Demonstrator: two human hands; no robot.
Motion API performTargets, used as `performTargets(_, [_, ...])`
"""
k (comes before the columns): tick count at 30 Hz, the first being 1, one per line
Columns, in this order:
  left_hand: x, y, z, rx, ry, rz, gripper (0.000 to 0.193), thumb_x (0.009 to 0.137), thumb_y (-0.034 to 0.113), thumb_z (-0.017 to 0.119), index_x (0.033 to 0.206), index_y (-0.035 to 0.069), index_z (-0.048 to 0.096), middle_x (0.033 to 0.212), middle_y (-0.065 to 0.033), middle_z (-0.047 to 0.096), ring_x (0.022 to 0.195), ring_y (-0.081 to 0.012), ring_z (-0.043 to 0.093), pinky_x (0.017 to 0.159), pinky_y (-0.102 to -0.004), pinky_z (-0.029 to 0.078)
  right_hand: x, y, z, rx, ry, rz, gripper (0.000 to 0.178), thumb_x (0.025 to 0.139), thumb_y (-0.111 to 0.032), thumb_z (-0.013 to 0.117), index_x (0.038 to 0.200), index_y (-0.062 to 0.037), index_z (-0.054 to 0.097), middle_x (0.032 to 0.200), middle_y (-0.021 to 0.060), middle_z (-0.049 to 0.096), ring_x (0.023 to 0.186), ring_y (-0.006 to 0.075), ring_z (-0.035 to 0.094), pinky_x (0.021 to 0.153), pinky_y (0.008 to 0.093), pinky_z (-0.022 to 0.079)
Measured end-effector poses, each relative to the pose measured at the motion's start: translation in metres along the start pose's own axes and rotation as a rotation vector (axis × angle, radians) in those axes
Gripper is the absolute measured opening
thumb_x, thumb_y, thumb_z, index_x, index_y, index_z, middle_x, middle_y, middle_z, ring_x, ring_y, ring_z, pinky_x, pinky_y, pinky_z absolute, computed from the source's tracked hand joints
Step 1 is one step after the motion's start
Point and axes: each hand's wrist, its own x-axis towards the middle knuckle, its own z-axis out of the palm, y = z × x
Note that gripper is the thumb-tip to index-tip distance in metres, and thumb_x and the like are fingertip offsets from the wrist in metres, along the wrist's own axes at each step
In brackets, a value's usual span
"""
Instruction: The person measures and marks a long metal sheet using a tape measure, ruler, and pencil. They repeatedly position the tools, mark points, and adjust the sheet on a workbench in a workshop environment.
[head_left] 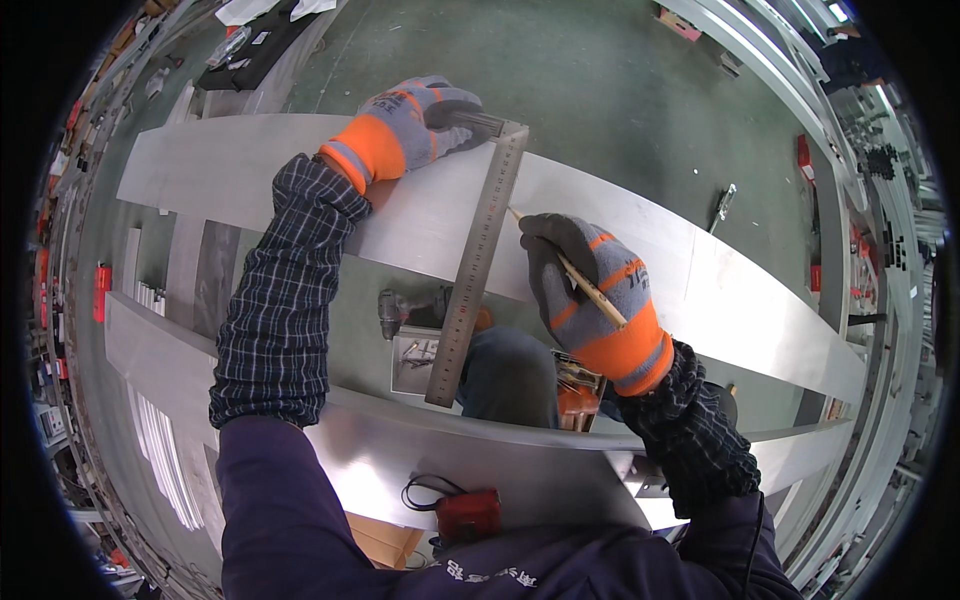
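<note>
On my head feed, landmark is the steel square (481,245), a graduated metal rule with a short stock at its far end. It lies across the far pale metal panel (425,212), stock along that panel's far edge, blade running back over the gap. I see the left hand (412,128) at the square's far end, gloved grey and orange, fingers bent and closed on the stock. The right hand (612,268), in a matching glove, is right of the square, half curled, pinching a wooden pencil (594,294) between thumb and fingers. Its tip is over the far panel, just beside the blade's right edge; I cannot tell whether it touches. The square's near end reaches the edge of the near metal panel (390,440); contact unclear. Left of the blade's lower half, below panel level: a power drill (392,312) and a pale tray (404,379) of small metal parts. Right of the blade's near end, a knee (510,375) in blue cloth. Nearer me than the square, a red case (468,516) with a dark cord loop.
</note>
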Motion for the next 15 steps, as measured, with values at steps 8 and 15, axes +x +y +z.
performTargets(8, [-0.001,0.0,-0.002,0.036,0.015,0.008,0.036,0.089,0.022,0.076,0.124,0.014,0.07,0.118,-0.0098,0.066,0.106,-0.0275,0.067,0.095,-0.0374,0.055,-0.012,-0.014,-0.006,0.002,-0.144,-0.017,0.021,0.093,0.002,0.061,0.114,0.0001,0.066,0.096,0.0159,0.072,0.085,0.0266,0.073,0.076,0.0327,0.059])
performTargets(15, [-0.001,0.005,-0.002,0.059,0.021,0.04,0.039,0.09,0.021,0.074,0.128,0.013,0.067,0.124,-0.0122,0.067,0.11,-0.03,0.066,0.098,-0.0378,0.054,-0.026,-0.028,-0.033,0.113,0.059,0.052,0.026,0.091,-0.003,0.065,0.117,-0.0021,0.066,0.095,0.0178,0.071,0.083,0.0326,0.071,0.075,0.0367,0.057])
